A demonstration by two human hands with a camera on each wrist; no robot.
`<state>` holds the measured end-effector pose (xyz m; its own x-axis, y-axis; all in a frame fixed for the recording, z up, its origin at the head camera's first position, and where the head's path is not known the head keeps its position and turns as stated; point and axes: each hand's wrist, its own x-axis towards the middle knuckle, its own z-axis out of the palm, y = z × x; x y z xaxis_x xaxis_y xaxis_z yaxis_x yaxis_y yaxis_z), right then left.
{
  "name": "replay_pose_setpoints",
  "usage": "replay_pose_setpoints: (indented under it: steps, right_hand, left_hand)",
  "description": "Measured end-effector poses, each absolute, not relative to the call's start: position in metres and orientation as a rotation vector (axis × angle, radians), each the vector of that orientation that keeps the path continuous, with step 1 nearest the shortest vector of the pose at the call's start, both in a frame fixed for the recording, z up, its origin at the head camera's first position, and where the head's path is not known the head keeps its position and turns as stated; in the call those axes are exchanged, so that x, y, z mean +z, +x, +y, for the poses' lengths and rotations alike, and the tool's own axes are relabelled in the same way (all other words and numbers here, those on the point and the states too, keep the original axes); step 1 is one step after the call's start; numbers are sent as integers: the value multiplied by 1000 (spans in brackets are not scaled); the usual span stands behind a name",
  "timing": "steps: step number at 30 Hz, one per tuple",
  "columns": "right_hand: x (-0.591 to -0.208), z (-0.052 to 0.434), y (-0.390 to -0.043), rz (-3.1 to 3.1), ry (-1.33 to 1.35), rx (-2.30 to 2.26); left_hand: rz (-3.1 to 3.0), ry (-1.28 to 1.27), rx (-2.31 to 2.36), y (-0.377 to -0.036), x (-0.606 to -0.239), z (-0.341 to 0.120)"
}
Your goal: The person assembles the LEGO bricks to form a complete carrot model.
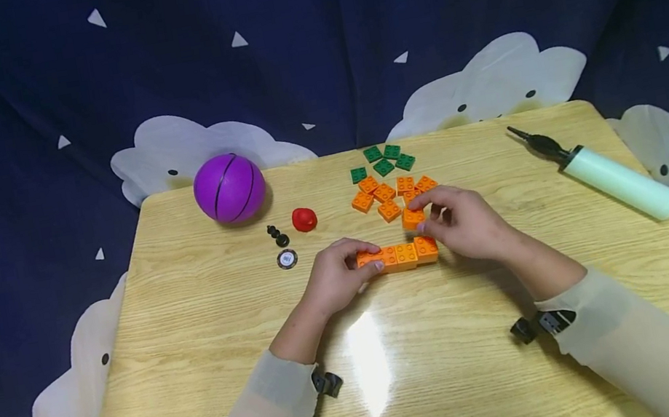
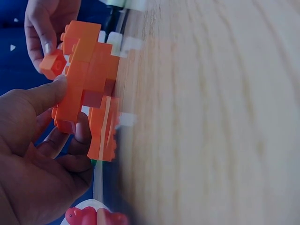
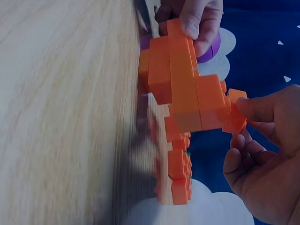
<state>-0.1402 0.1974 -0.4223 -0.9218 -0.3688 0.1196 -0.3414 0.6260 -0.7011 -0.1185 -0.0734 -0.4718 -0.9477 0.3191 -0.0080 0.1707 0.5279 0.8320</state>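
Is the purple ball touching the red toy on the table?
No, the purple ball sits apart from the red toy, with bare table between them.

A staged play corner: a pale wooden bench [image 1: 211, 347] stands before a dark blue backdrop cloth printed with white clouds [image 1: 485, 76], toys like a purple rubber ball [image 1: 229, 188] scattered about.

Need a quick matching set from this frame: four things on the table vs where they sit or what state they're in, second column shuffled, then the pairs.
Things:
1. purple ball
2. green bricks
3. pump
4. row of joined orange bricks

Places or states:
A. right side of the table, lying flat
B. held by the left hand
C. far left corner
D. far edge, behind the loose orange bricks

Pairs: 1-C, 2-D, 3-A, 4-B
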Motion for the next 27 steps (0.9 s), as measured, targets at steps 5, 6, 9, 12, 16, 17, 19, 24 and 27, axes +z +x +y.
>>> replay_pose_setpoints:
  steps: [5,6,9,12,16,17,19,24,27]
  right_hand:
    - [-422,193,-136,2771,-640,-1178]
    - [-423,192,-135,2766,-645,-1176]
    - [-424,190,-134,2757,-654,-1170]
    - [-424,187,-132,2745,-658,-1171]
    - [-424,185,-130,2736,-664,-1160]
    - [-424,184,-129,2734,-664,-1153]
    - [-425,184,-128,2732,-668,-1140]
    - [-425,182,-126,2730,-687,-1108]
    - [-426,182,-124,2737,-701,-1091]
  left_hand:
    - [2608,425,1392,-119,-473,-73]
    - [2609,424,1391,-119,-473,-73]
    - [2609,420,1389,-119,-472,-74]
    - [2609,414,1387,-119,-472,-74]
    - [2607,409,1388,-119,-472,-74]
    - [2607,409,1389,-119,-472,-74]
    - [2606,411,1392,-119,-473,-74]
    - [2606,418,1390,-119,-473,-74]
    - [2607,423,1388,-120,-473,-74]
